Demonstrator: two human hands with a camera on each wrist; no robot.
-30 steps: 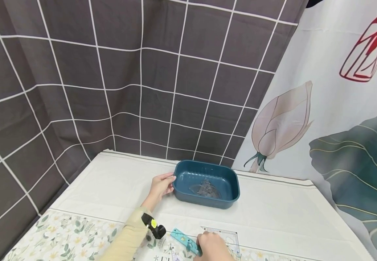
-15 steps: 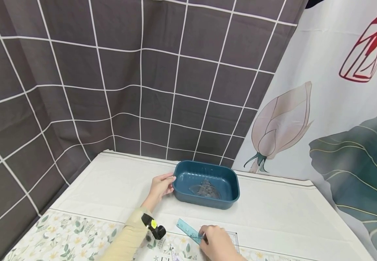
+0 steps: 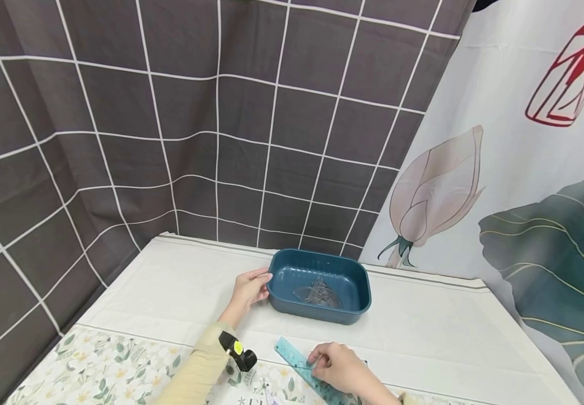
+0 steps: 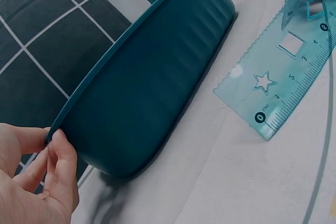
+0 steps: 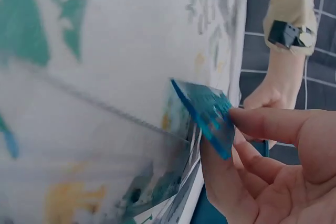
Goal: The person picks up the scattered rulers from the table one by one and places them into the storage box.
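Observation:
My left hand (image 3: 247, 289) pinches the rim of a dark teal plastic basin (image 3: 299, 309) at its left end; the left wrist view shows thumb and fingers (image 4: 62, 153) on that edge. Inside the basin lie clear transparent pieces (image 3: 322, 293), their kind hard to tell. My right hand (image 3: 341, 367) pinches a translucent turquoise ruler (image 3: 290, 353) in front of the basin, raised off the table. Cut-out shapes, a wavy edge and a centimetre scale show on the ruler (image 4: 283, 72) in the left wrist view. Edge-on, the ruler (image 5: 207, 111) sits between thumb and fingers in the right wrist view.
A transparent flat piece with a finely toothed edge (image 5: 152, 171) lies on the floral tablecloth (image 3: 114, 365). Something clear with purple marks (image 3: 271, 396) shows at the bottom edge. Behind the table hang a dark checked curtain (image 3: 251, 169) and a white printed one (image 3: 453, 225).
My right hand has lifted the ruler and moved up and right with it, now covering most of the clear set square. The left hand and basin stay put.

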